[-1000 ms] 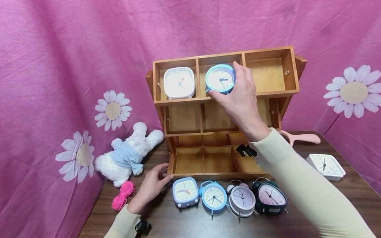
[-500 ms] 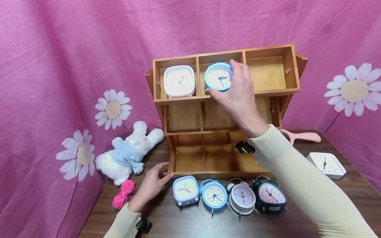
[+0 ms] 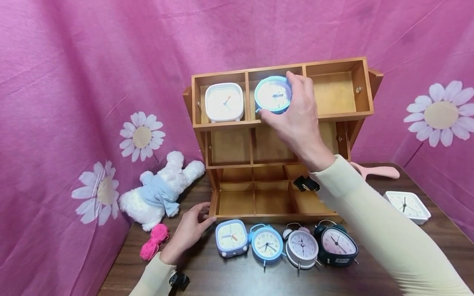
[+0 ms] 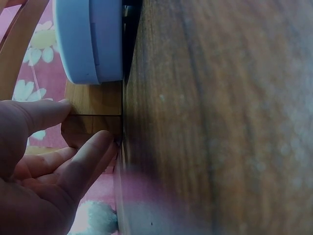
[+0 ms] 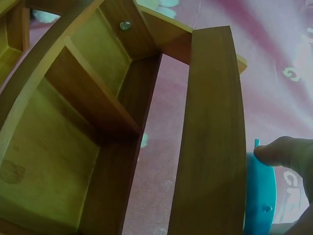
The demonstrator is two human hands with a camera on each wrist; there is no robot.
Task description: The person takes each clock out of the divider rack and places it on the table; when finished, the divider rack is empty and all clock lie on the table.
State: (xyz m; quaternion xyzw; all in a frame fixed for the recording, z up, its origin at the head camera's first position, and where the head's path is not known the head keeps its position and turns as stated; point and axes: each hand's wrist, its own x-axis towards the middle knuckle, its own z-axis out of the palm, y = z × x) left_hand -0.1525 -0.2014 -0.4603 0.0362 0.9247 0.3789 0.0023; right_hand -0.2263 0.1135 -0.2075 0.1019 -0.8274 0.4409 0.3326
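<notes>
In the head view my right hand [image 3: 298, 117] grips a round blue clock [image 3: 273, 94] by its rim, thumb at the lower left and fingers at the upper right. The clock sits within the middle compartment of the top tier of a wooden tiered organizer [image 3: 277, 218]. Its blue side [image 5: 260, 196] and my thumb [image 5: 279, 152] show at the tier's edge in the right wrist view. My left hand [image 3: 189, 228] holds the organizer's lower left corner, the thumb at its front and the fingers along its side [image 4: 93, 125]. A white clock [image 3: 224, 102] stands in the top left compartment.
Before the organizer stand a lilac clock [image 3: 231, 238], a blue alarm clock [image 3: 266, 244], a white alarm clock [image 3: 301, 248] and a dark alarm clock [image 3: 337, 245]. A plush toy [image 3: 157, 193] and pink yarn [image 3: 154, 241] lie left; a white square clock [image 3: 407, 206] and pink handle [image 3: 381, 171] right.
The round blue clock has shifted slightly up and left and turned a little in my right hand. My left hand has stayed at the organizer's corner.
</notes>
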